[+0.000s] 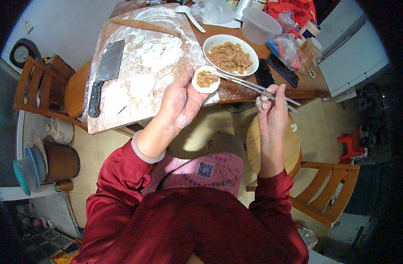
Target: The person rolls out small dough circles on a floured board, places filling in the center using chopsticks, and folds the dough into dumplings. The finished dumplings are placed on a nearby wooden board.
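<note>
On the fingers of my left hand (182, 97) rests a round dumpling wrapper (215, 88) with a mound of meat filling (207, 79) on it. My right hand (272, 108) grips a pair of metal chopsticks (250, 85), their tips reaching over the wrapper's edge. Just beyond stands a white bowl (206, 45) of minced filling. Left of my left hand, a floured wooden board (153, 94) carries several small dough pieces (159, 47), two flat dough rounds (142, 85), a cleaver (108, 66) and a wooden rolling pin (144, 26).
A white spoon (193, 20) and a clear plastic tub (259, 26) sit at the back. Two phones (282, 70) lie right of the bowl, near bagged items and jars (310, 50). Below the table are a round stool (253, 145) and a wooden chair (327, 189).
</note>
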### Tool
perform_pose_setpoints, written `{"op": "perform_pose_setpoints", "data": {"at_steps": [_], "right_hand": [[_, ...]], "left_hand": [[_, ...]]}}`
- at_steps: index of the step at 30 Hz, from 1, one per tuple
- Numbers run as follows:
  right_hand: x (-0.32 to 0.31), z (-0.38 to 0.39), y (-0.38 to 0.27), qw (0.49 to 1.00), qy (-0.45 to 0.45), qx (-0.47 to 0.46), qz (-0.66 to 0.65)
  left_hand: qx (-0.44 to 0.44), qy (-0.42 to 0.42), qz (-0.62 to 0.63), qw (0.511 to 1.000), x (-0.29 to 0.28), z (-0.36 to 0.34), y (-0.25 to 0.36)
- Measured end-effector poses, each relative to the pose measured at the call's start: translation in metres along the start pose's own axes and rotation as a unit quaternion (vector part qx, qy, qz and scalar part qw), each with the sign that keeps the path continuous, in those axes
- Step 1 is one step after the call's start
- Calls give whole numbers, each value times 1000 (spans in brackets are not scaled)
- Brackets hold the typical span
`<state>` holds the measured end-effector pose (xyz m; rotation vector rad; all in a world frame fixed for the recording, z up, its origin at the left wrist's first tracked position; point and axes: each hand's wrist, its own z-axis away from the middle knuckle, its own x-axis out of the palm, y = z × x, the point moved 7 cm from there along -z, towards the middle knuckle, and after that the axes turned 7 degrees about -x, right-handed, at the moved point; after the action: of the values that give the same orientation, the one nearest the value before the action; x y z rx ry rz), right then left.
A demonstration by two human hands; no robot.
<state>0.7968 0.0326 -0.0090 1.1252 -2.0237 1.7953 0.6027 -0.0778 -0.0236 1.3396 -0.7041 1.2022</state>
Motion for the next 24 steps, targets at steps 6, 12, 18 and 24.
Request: {"op": "perform_pose_setpoints", "data": {"at_steps": [6,12,18,24], "right_hand": [[-13,8,12,1000,6,21,-4],[-4,11,7,999,-11,31,30],[12,9,-4,999,-23,-7,35],[15,13,-6,997,-28,-8,70]], "left_hand": [[-6,-2,-13,1000,6,10,-1],[-5,5,-27,1000,8,14,3],[-7,16,-62,998,3,17,1],[-7,8,-70,997,-3,17,4]]}}
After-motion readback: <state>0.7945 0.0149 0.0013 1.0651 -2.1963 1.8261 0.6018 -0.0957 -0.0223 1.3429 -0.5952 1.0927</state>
